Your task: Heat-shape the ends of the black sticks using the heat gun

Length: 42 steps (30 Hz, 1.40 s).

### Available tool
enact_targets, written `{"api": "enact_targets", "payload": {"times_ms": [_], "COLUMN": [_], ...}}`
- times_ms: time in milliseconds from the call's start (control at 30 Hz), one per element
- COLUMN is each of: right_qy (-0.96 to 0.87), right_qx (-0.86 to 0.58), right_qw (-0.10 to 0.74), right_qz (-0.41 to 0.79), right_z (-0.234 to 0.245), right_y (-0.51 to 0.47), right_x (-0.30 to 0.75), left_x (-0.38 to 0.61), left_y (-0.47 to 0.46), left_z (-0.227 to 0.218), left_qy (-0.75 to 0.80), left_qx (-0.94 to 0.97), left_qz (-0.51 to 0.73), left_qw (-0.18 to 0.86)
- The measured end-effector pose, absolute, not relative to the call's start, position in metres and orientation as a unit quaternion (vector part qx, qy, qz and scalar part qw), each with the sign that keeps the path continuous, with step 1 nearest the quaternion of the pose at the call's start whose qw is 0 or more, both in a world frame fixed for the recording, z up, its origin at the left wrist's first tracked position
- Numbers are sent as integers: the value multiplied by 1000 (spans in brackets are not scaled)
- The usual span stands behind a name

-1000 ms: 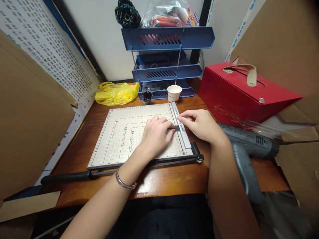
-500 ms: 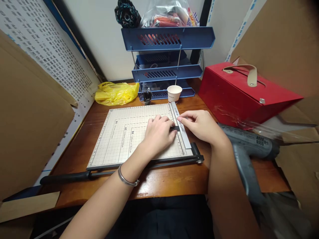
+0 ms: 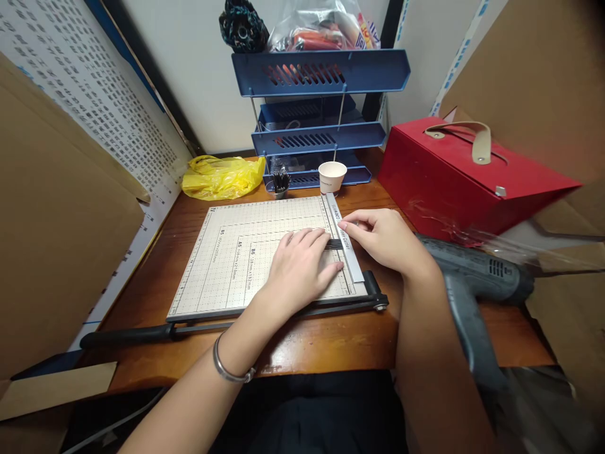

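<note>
Left hand (image 3: pixel 302 268) flat on paper cutter board (image 3: pixel 236 258), fingers spread, fingertips pressing thin black strip (image 3: pixel 334 244) against metal guide rail (image 3: pixel 347 243). Right hand (image 3: pixel 385 239) beside rail, grip narrow, thumb and forefinger pinching strip's end at rail. Cutter centred on table (image 3: pixel 326 340); grey heat gun (image 3: pixel 472 284) just right.

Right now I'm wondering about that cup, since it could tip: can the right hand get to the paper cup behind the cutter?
Probably yes: the right hand rests on the cutter's ruler bar, and only bare board and desk lie between it and the paper cup.
</note>
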State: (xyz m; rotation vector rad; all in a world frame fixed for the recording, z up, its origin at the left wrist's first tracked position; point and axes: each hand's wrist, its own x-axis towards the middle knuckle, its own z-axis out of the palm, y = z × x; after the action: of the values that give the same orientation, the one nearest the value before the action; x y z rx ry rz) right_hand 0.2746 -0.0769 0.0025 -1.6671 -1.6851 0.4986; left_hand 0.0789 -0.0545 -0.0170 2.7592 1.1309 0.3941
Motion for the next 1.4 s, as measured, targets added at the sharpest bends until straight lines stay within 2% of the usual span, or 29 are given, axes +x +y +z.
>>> {"api": "enact_targets", "payload": {"times_ms": [200,367,633,733,1000,1200,1400], "right_qy": [-613,-614,-642,-633,-654,-623,-618], "right_qx": [-691,-692,-709,-719,-692,-684,-681], "right_qw": [366,359,232,215,235,336,355], "right_qz": [115,122,178,191,197,176,166], "right_z": [-6,-16,-14,-12,-16,-19,-18], "right_y": [-72,-67,-69,-69,-71,-70,-68], "right_x": [271,264,258,259,268,280,276], "left_x": [69,69,70,70,72,75,75], "left_y": [-70,-73,-76,-77,-79,-81,-80], "left_z": [-19,-21,-30,-29,-30,-33,-34], "left_qy": [408,423,424,423,418,427,422], "left_qx": [906,897,898,898,900,896,898], "left_qz": [64,38,49,55,73,75,82], "left_qw": [90,121,110,107,101,99,99]}}
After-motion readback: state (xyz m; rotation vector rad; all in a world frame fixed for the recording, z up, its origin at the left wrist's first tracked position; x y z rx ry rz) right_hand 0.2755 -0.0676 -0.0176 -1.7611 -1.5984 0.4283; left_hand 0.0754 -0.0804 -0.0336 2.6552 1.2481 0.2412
